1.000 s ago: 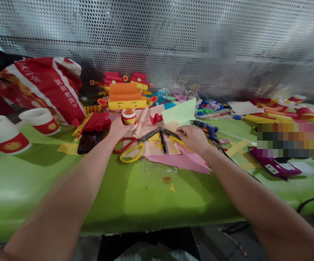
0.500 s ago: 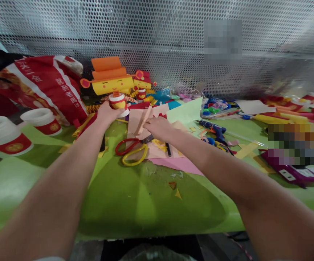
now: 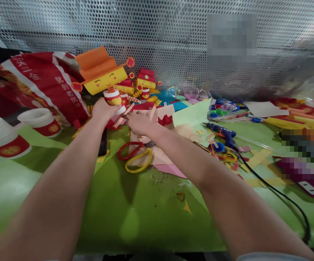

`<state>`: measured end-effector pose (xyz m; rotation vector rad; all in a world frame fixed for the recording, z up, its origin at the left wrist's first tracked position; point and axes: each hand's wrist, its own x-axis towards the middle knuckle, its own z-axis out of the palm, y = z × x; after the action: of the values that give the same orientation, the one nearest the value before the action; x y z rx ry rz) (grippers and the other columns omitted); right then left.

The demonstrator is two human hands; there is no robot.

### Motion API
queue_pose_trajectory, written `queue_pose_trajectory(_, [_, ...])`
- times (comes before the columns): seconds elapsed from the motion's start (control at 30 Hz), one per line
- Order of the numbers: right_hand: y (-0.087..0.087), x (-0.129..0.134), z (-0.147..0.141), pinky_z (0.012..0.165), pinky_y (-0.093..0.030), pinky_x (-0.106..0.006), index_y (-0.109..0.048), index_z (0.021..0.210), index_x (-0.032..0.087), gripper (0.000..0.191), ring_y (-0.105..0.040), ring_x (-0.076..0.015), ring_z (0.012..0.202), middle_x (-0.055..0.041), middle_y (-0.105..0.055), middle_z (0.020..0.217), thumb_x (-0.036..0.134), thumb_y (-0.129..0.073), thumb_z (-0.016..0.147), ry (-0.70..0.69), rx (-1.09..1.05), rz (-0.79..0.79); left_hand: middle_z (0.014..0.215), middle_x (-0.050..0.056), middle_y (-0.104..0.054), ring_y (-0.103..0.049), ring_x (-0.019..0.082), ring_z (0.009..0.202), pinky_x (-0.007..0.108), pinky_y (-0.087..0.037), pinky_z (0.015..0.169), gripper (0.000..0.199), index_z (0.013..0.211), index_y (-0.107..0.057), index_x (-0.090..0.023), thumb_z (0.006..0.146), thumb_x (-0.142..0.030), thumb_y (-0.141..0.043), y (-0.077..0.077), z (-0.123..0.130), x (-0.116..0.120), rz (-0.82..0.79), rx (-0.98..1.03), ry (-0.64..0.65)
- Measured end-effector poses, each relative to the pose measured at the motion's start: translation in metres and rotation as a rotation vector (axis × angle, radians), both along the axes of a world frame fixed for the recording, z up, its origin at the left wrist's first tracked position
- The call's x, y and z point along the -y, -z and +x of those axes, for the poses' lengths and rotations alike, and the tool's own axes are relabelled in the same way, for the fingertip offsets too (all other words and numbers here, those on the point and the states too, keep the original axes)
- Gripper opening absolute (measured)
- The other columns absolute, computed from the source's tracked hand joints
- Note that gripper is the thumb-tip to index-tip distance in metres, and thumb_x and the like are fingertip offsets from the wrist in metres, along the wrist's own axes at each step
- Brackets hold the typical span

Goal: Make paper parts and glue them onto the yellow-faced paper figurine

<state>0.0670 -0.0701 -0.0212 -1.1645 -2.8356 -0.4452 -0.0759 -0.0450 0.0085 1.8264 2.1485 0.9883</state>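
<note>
In left hand (image 3: 102,110), tilted paper-cup figure (image 3: 105,81)

The right forearm (image 3: 178,152) mostly hides the blades of the scissors (image 3: 136,154), the left forearm (image 3: 72,174) partly covers the phone (image 3: 104,145) left of them, and whether the right hand (image 3: 140,125) beyond the scissors grips the strip (image 3: 122,117) cannot be told.

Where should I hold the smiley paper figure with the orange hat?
I'd grip the small round cup below the head, coming from the near left, as the left hand does. Its curved wall should suit a wrapped hand; the wide head tilts above a narrow orange neck, which might bend.
</note>
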Motion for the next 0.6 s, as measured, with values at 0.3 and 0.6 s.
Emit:
queue_pose_trajectory(0.3, [0.008,-0.002,-0.038,0.085,-0.045,-0.031,-0.067,0.074,0.011,0.026,-0.064,-0.0145,0.091,-0.0041,-0.074,0.089,0.004,-0.042,0.079,-0.069,0.022,0.089,0.118,0.014,-0.063,-0.058,0.035,0.111,0.041,-0.046,0.092,0.052,0.11,-0.059,-0.015,0.065,-0.038,-0.073,0.002,-0.003,-0.004,-0.062,-0.093,0.009])
queue_pose_trajectory(0.6, [-0.006,0.046,0.028,0.093,-0.038,-0.043,-0.069,0.094,0.015,0.03,-0.052,-0.0244,0.109,-0.0099,-0.067,0.11,0.008,-0.04,0.088,-0.159,0.023,0.197,0.118,0.015,-0.064,-0.058,0.035,0.111,0.039,-0.045,0.091,0.053,0.113,-0.06,-0.015,0.065,-0.035,-0.07,0.01,-0.001,-0.007,-0.086,-0.172,0.142])
